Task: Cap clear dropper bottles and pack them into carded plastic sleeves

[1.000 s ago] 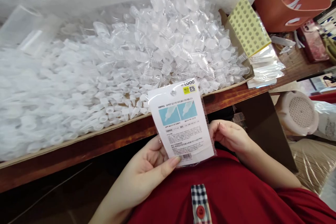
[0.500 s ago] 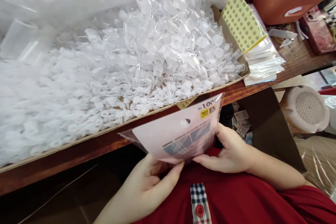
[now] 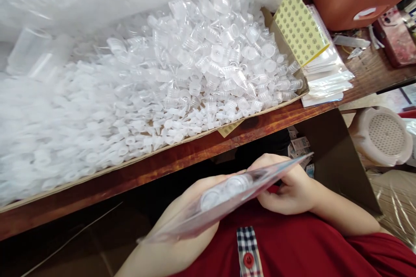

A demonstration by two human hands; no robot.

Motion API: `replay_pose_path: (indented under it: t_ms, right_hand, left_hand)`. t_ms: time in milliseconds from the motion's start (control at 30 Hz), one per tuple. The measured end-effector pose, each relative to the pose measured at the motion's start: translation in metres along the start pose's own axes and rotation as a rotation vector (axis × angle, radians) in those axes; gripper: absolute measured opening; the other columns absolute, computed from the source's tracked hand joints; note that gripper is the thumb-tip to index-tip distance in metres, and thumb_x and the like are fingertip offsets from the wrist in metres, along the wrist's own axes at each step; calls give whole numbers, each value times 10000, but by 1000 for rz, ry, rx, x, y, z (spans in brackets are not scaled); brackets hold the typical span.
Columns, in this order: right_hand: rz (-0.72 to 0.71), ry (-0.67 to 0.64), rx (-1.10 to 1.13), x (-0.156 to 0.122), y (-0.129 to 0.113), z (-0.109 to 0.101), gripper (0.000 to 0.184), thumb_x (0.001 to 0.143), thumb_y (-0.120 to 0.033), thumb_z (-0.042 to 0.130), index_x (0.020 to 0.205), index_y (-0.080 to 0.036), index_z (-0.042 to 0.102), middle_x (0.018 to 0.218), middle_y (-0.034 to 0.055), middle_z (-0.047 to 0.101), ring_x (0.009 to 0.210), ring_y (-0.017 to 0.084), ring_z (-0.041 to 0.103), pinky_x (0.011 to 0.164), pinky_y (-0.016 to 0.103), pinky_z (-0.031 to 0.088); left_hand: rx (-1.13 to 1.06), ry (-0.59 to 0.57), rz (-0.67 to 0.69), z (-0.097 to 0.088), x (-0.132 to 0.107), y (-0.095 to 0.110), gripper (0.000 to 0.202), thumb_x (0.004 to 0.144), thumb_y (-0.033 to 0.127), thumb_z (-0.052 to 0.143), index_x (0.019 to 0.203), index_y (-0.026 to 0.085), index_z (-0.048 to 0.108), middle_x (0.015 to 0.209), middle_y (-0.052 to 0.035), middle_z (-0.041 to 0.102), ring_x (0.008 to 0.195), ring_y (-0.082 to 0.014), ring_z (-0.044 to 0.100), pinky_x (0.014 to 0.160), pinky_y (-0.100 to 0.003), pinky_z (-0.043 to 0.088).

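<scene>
A flat clear plastic packet (image 3: 224, 216) is tilted nearly edge-on in front of my red shirt, with round clear plastic pieces showing inside it. My left hand (image 3: 191, 225) grips it from the left and below, its fingers partly behind the film. On the right side, my right hand (image 3: 286, 186) pinches the packet between thumb and curled fingers. Just beyond both hands is the table edge, where a shallow cardboard tray (image 3: 156, 150) holds a heap of small translucent plastic caps and nozzle-like pieces (image 3: 201, 65).
A yellow sticker sheet (image 3: 300, 28) lies on a stack of clear bags (image 3: 325, 78). Behind them stand an orange bin (image 3: 354, 4) and a phone (image 3: 396, 37). At lower right, an open cardboard box (image 3: 334, 156) holds finished-looking printed packets (image 3: 299, 143), beside a plastic stool (image 3: 381, 136).
The packet has turned over from its printed pink card face, with the price and hang hole, to nearly edge-on with the clear pieces showing. Both hands have shifted their hold with it.
</scene>
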State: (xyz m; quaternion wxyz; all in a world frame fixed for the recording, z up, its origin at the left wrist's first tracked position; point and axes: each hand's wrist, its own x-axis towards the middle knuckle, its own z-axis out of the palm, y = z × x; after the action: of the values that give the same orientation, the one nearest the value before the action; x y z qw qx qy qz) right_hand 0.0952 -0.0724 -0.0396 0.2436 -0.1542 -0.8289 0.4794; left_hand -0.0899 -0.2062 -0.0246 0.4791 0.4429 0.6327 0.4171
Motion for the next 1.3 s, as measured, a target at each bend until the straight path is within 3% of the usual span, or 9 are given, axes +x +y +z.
replay_pose_path:
  t_ms: [233, 367, 500, 600, 700, 867, 1067, 1200, 1300]
  right_hand:
    - [-79, -13, -44, 1, -3, -2, 257, 785, -111, 526, 1025, -201, 539, 842, 36, 713, 688, 132, 666, 630, 217, 529]
    - [-58, -23, -33, -1, -2, 0, 333, 746, -92, 500, 1053, -216, 531, 899, 29, 721, 751, 141, 683, 680, 228, 537]
    - [-83, -26, -63, -2, -1, 1, 342, 750, -88, 499, 1068, -212, 526, 922, 27, 726, 795, 141, 696, 722, 227, 545]
    - [-97, 1, -69, -3, 0, 1, 323, 765, -95, 496, 1067, -205, 535, 918, 25, 729, 796, 135, 702, 728, 221, 550]
    - [-109, 14, -63, -2, 1, 1, 323, 755, -86, 488, 1056, -187, 547, 909, 35, 733, 797, 139, 706, 735, 222, 555]
    - [-141, 25, -74, 0, 1, -1, 305, 739, -56, 492, 1013, -168, 565, 849, 39, 737, 710, 133, 705, 667, 202, 554]
    - [-118, 36, -65, -2, 1, -1, 278, 758, -60, 490, 1001, -161, 579, 713, 24, 699, 632, 131, 680, 608, 191, 544]
    - [-107, 33, -58, -2, 1, -1, 257, 759, -47, 483, 957, -177, 582, 637, -11, 651, 528, 111, 617, 533, 184, 506]
    - [-112, 52, -27, -1, 3, -1, 297, 748, -12, 489, 980, -178, 572, 700, -2, 682, 557, 94, 627, 545, 159, 503]
  left_hand:
    - [-310, -38, -62, 3, 1, 5, 419, 768, 119, 689, 1116, 353, 690, 1213, 18, 711, 1098, -235, 667, 933, -305, 542]
    - [-306, -55, 32, 0, 2, 1, 431, 807, 92, 661, 1153, 350, 669, 1231, 8, 702, 1134, -231, 646, 972, -308, 516]
    - [-293, -180, 80, -8, 2, -3, 512, 819, 62, 649, 1207, 394, 626, 1278, 16, 672, 1151, -255, 634, 965, -355, 529]
    - [-323, -200, 88, -11, 2, -5, 446, 868, 122, 611, 1215, 404, 617, 1287, 26, 666, 1145, -256, 638, 971, -379, 527]
    - [-318, -196, 115, -9, 3, -5, 423, 863, 154, 623, 1213, 392, 618, 1293, 38, 662, 1156, -244, 631, 966, -339, 531]
    - [-264, -167, 121, -8, 6, -6, 490, 825, 84, 634, 1200, 398, 618, 1253, 61, 687, 1130, -204, 648, 958, -267, 524]
    - [-47, -74, 16, -9, 1, -8, 438, 770, 137, 672, 1166, 321, 660, 1199, 17, 716, 1049, -244, 689, 899, -289, 570]
    - [-155, 59, -76, -1, -5, -9, 310, 766, 212, 680, 1071, 264, 702, 1150, -8, 738, 883, -228, 732, 796, -287, 612]
    - [-225, 113, -125, 5, -6, -9, 221, 763, 211, 689, 965, 278, 751, 1053, 18, 773, 846, -209, 741, 823, -288, 603]
